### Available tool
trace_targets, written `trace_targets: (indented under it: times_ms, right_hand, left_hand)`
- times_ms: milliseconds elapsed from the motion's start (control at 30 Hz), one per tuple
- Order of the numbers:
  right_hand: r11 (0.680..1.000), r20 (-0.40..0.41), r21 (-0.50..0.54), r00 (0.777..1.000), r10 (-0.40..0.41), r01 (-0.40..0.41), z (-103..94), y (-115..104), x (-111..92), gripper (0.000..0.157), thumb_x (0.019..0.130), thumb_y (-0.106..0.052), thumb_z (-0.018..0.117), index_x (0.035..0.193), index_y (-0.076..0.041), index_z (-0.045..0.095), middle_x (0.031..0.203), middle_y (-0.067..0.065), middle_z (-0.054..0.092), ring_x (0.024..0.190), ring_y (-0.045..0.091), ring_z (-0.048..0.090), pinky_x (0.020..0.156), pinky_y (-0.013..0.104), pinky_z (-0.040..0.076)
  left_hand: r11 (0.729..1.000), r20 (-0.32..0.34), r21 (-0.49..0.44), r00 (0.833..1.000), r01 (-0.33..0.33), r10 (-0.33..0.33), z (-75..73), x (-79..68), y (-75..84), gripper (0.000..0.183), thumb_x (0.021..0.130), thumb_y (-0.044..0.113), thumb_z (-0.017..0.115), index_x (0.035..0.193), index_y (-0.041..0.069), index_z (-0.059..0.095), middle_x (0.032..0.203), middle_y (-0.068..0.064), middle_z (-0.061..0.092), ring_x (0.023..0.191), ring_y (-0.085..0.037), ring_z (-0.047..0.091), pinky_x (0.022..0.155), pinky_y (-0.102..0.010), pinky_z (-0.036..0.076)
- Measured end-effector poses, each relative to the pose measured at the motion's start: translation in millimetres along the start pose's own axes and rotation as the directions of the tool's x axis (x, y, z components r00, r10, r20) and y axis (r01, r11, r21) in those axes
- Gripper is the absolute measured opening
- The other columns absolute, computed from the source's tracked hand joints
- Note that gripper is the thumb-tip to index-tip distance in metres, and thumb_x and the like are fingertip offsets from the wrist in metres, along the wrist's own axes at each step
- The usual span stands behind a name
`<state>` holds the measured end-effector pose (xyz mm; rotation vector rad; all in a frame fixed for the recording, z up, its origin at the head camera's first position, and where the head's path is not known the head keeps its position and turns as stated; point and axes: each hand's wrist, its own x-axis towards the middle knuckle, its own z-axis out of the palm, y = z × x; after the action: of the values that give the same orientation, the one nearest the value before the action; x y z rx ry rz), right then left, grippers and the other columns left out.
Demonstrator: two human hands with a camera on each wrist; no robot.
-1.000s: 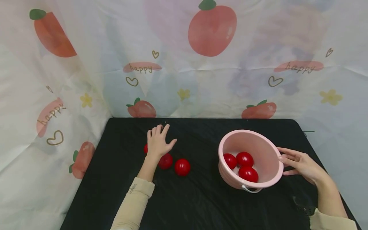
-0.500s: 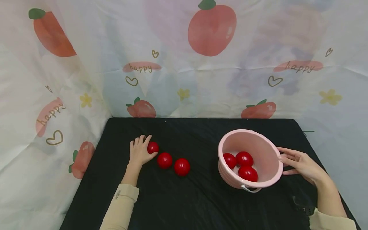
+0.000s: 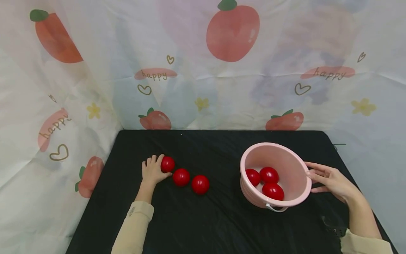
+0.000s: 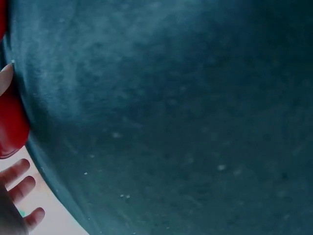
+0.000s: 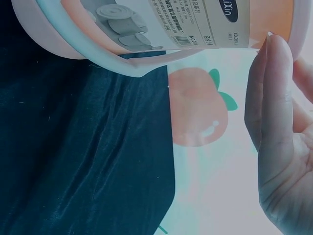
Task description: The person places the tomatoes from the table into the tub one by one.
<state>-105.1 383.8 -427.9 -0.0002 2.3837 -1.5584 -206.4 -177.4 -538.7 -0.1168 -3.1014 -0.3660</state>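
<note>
On the left part of the black tabletop [image 3: 219, 225], your left hand [image 3: 153, 173] holds the leftmost red ball [image 3: 167, 164], thumb on the near side and a finger on the far side, the other fingers spread apart. The ball sits on the table. Just beside it lies a middle red ball [image 3: 181, 177], and next comes a right-hand red ball [image 3: 200, 184], in a slanting row.

Well apart, on the right, your right hand [image 3: 331, 181] touches the rim of the pink bucket [image 3: 293, 178] with fairly straight fingers. Three red balls [image 3: 269, 175] lie inside, and a pale handle [image 3: 275, 209] hangs on the near side.

The right wrist view shows you the bucket's paper label [image 5: 195, 19]: a dark oval [image 5: 228, 9] with a cut-off name ending in "iXin", a barcode [image 5: 182, 40], "NO.201" running on illegibly, and small Chinese print too fine to read fully. On the fruit-patterned backdrop [image 3: 234, 91] you can read "happy" three times, twice ahead and once on the left. The lettering on your left sleeve [image 3: 134, 225] is too small to make out.
</note>
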Motion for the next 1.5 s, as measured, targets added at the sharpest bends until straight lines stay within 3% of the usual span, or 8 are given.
trace_targets:
  times_ms: [133, 333, 633, 800, 933, 1133, 1333, 1500]
  right_hand:
    - [1.000, 0.010, 0.014, 1.000, -0.009, 0.009, -0.1, 0.1, -0.6, 0.041, 0.093, -0.015, 0.053, 0.132, -0.013, 0.043, 0.099, -0.024, 0.059, 0.081, 0.009, 0.065, 0.063, 0.038, 0.054]
    - [1.000, 0.011, 0.017, 1.000, -0.018, 0.018, 0.0, 0.4, -1.5, 0.040, 0.093, -0.015, 0.053, 0.131, -0.014, 0.044, 0.099, -0.024, 0.060, 0.081, 0.009, 0.065, 0.063, 0.038, 0.054]
    - [1.000, 0.004, -0.015, 1.000, -0.008, 0.008, 0.2, -1.3, -1.5, 0.052, 0.093, -0.017, 0.053, 0.136, 0.004, 0.033, 0.099, -0.025, 0.058, 0.082, 0.009, 0.064, 0.064, 0.037, 0.054]
    - [1.000, 0.003, -0.006, 1.000, -0.020, 0.020, 0.1, -0.5, -1.5, 0.046, 0.093, -0.016, 0.053, 0.134, -0.003, 0.039, 0.099, -0.024, 0.059, 0.082, 0.008, 0.064, 0.063, 0.037, 0.054]
    - [1.000, 0.000, -0.011, 1.000, -0.013, 0.013, -0.1, -1.1, -1.7, 0.047, 0.093, -0.017, 0.053, 0.135, -0.002, 0.038, 0.099, -0.024, 0.059, 0.082, 0.008, 0.064, 0.063, 0.037, 0.054]
    - [1.000, -0.005, -0.027, 1.000, -0.005, 0.005, 0.5, -3.5, -1.4, 0.049, 0.093, -0.018, 0.053, 0.135, 0.001, 0.036, 0.097, -0.024, 0.059, 0.081, 0.008, 0.064, 0.063, 0.037, 0.054]
    - [1.000, -0.006, -0.005, 1.000, 0.005, -0.005, 0.4, -4.8, -1.4, 0.046, 0.093, -0.017, 0.053, 0.135, -0.005, 0.039, 0.097, -0.022, 0.060, 0.081, 0.010, 0.064, 0.064, 0.037, 0.054]
    - [1.000, -0.010, -0.011, 1.000, 0.014, -0.014, 0.2, -5.9, -1.8, 0.047, 0.093, -0.018, 0.054, 0.135, -0.004, 0.039, 0.096, -0.022, 0.060, 0.080, 0.010, 0.064, 0.064, 0.037, 0.054]
  left_hand:
    - [1.000, -0.001, -0.012, 1.000, 0.011, -0.011, 2.5, 0.6, -0.4, 0.080, 0.066, 0.045, 0.074, 0.130, 0.012, 0.041, 0.119, -0.017, 0.045, 0.110, -0.034, 0.038, 0.095, -0.056, 0.026]
    - [1.000, -0.003, -0.009, 1.000, 0.017, -0.017, 3.0, 1.2, 0.7, 0.078, 0.067, 0.046, 0.073, 0.130, 0.012, 0.042, 0.119, -0.016, 0.045, 0.110, -0.033, 0.038, 0.094, -0.055, 0.027]
    - [0.999, -0.025, 0.034, 1.000, -0.018, 0.018, 1.9, 7.8, 2.3, 0.077, 0.066, 0.045, 0.072, 0.129, 0.011, 0.044, 0.119, -0.017, 0.047, 0.109, -0.034, 0.039, 0.094, -0.057, 0.028]
    - [0.996, -0.061, 0.069, 0.996, -0.056, 0.060, -9.6, 17.2, 15.5, 0.079, 0.066, 0.046, 0.072, 0.131, 0.013, 0.043, 0.120, -0.015, 0.047, 0.110, -0.033, 0.040, 0.094, -0.054, 0.029]
    - [0.990, -0.101, 0.091, 0.988, -0.108, 0.117, -24.9, 24.2, 36.6, 0.080, 0.066, 0.048, 0.071, 0.132, 0.014, 0.042, 0.120, -0.014, 0.047, 0.111, -0.032, 0.040, 0.095, -0.053, 0.029]
    - [0.962, -0.178, 0.138, 0.950, -0.236, 0.258, -46.3, 29.4, 78.7, 0.078, 0.067, 0.051, 0.069, 0.131, 0.016, 0.043, 0.119, -0.010, 0.049, 0.108, -0.028, 0.043, 0.093, -0.049, 0.032]
    - [0.924, -0.193, 0.190, 0.910, -0.332, 0.367, -59.6, 29.1, 126.7, 0.077, 0.069, 0.056, 0.065, 0.132, 0.019, 0.042, 0.120, -0.006, 0.048, 0.109, -0.023, 0.042, 0.093, -0.045, 0.032]
    - [0.883, -0.239, 0.209, 0.853, -0.421, 0.463, -64.3, 26.1, 168.6, 0.076, 0.069, 0.059, 0.062, 0.131, 0.021, 0.043, 0.120, -0.003, 0.047, 0.109, -0.020, 0.043, 0.092, -0.042, 0.034]
